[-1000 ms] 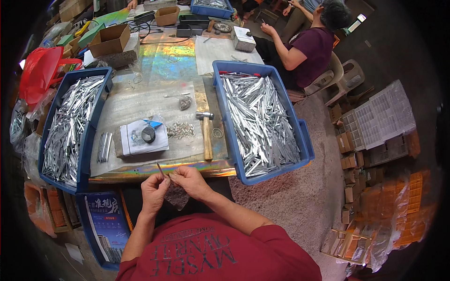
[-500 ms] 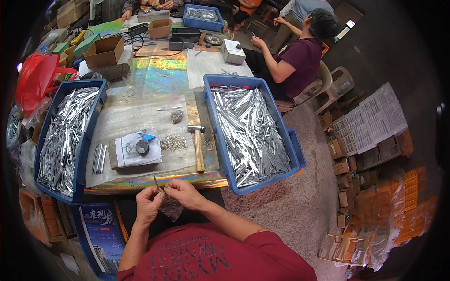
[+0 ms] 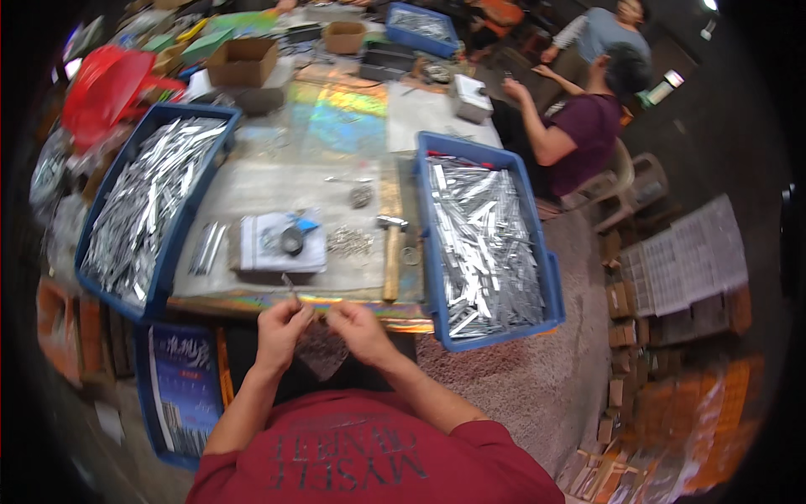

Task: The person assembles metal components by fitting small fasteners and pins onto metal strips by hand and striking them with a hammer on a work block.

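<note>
1 slim, dull-grey metal strip [image 3: 290, 287], motion-blurred, pinched in L hand [image 3: 281, 333]; R hand [image 3: 361, 333] curled, contents unclear

The view comes from the left one of two wide fisheye cameras worn side by side on the person's head. It looks steeply down and forward over the red shirt [image 3: 369, 454], close at the lower edge, with the left hand [image 3: 282, 333] and right hand [image 3: 360, 333] just beyond. The counter [image 3: 336, 122] recedes toward the top; floor [image 3: 504, 399] spreads rightward; edges bend near the dark rim.
</note>
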Demonstrator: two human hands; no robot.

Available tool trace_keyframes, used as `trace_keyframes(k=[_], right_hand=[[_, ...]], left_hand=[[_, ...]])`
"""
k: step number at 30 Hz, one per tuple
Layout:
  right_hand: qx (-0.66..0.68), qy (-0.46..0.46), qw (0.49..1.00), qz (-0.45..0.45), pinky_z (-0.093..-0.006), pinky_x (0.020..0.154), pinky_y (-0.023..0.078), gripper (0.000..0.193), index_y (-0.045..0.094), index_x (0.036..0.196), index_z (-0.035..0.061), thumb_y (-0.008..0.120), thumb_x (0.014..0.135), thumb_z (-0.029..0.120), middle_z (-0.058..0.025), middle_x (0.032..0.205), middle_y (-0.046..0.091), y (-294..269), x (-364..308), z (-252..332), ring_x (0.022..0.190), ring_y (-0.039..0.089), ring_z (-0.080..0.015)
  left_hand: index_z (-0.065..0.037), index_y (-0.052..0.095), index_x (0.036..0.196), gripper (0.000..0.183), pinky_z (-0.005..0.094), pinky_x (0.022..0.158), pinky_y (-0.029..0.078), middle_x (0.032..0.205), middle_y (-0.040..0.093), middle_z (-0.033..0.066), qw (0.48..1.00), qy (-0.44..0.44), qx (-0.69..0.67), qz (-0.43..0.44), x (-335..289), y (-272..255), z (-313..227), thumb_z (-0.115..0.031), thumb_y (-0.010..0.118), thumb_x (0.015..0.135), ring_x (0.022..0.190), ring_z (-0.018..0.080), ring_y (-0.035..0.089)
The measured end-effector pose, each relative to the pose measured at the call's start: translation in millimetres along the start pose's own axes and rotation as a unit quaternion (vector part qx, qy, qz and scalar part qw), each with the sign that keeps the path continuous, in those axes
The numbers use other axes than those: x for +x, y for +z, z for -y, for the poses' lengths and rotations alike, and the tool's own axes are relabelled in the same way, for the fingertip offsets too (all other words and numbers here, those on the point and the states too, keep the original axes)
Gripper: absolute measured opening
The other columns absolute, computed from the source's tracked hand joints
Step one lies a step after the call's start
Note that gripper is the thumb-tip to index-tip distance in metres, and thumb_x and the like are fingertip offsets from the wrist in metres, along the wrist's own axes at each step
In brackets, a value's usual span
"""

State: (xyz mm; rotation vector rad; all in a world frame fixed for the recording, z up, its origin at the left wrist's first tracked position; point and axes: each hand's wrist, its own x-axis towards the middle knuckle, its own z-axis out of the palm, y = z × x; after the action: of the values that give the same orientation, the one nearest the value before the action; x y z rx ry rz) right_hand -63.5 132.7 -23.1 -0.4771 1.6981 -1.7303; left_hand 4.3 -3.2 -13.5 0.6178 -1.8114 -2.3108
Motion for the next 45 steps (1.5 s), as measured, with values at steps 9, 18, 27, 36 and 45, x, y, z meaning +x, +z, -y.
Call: trace_keyframes(k=[9,18,27,36,45], right_hand=[[0.143,0.005,0.989,-0.038,-0.0193,0.055,0.033,0.017,0.049,0.076,0.0036,0.046,0.084,0.018,0.0008,0.064,0.047,13,-3,14,0.058,0.041,-0.006],[0.149,0.011,0.988,-0.04,-0.0187,0.054,0.031,0.018,0.047,0.073,0.0039,0.044,0.085,0.017,0.0011,0.063,0.045,22,-3,12,0.058,0.038,-0.0052],[0.167,0.021,0.984,-0.057,-0.0185,0.054,0.032,0.016,0.048,0.076,0.0034,0.045,0.085,0.017,0.001,0.063,0.046,26,-4,10,0.057,0.039,-0.0055],[0.272,-0.001,0.96,-0.071,-0.0186,0.054,0.034,0.011,0.051,0.083,0.0027,0.047,0.084,0.013,0.0012,0.065,0.048,35,-4,1,0.057,0.04,-0.0058],[0.3,0.024,0.952,-0.063,-0.0182,0.054,0.035,0.012,0.052,0.087,0.0029,0.047,0.084,0.014,0.0016,0.066,0.049,38,0,11,0.058,0.043,-0.0057]], left_hand=[[-0.004,0.055,0.082,0.011,0.0167,0.044,0.039,0.066,0.055,0.0007,0.961,-0.043,-0.273,-0.026,4,6,-6,-0.015,0.058,0.078,0.053,0.0055,0.049],[-0.004,0.055,0.085,0.012,0.0189,0.046,0.041,0.071,0.058,0.0045,0.957,-0.039,-0.287,-0.021,3,3,3,-0.014,0.056,0.079,0.054,0.0076,0.05],[-0.004,0.055,0.085,0.011,0.0191,0.047,0.041,0.071,0.058,0.0042,0.957,-0.03,-0.286,-0.027,2,5,4,-0.012,0.056,0.078,0.056,0.0078,0.051],[-0.003,0.056,0.084,0.008,0.0186,0.054,0.043,0.075,0.059,0.0041,0.981,0.159,-0.079,-0.072,-7,10,7,-0.008,0.057,0.077,0.059,0.0069,0.052],[-0.002,0.058,0.083,0.008,0.0176,0.054,0.04,0.07,0.056,-0.0002,0.979,0.136,-0.131,-0.078,-5,11,1,-0.008,0.057,0.077,0.06,0.0041,0.048]])
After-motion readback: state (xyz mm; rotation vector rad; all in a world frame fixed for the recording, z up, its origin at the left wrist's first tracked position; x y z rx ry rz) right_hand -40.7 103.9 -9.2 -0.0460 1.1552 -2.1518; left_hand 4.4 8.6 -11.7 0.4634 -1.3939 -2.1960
